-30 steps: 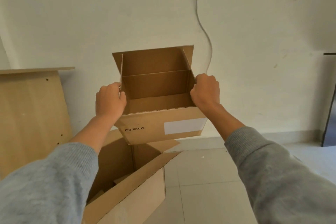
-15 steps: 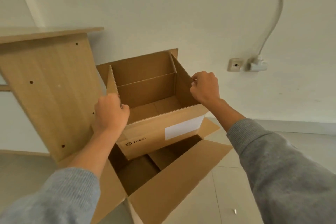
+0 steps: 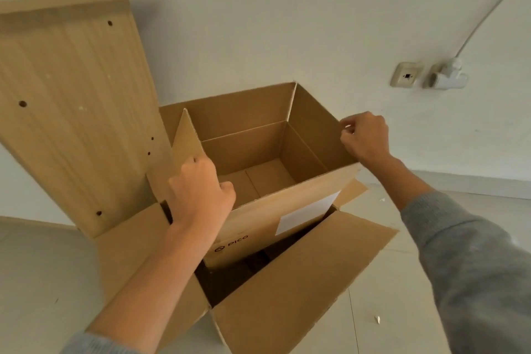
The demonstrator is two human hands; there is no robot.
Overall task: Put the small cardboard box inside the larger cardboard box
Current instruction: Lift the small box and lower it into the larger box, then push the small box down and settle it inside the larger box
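The small cardboard box, open-topped and empty, with a PICO mark and a white label on its near side, sits tilted with its lower part inside the mouth of the larger cardboard box. My left hand grips the small box's left flap and wall. My right hand pinches the top edge of its right flap. The larger box stands on the floor with its flaps spread outward; its inside below the small box is dark and mostly hidden.
A light wooden panel with drill holes leans against the white wall just left of the boxes. A wall socket and a plug with a white cable are at the right. Pale floor tiles surround the boxes.
Both hands have lowered the small box from chest height down into the mouth of the larger box. My view has tipped downward and shifted left.
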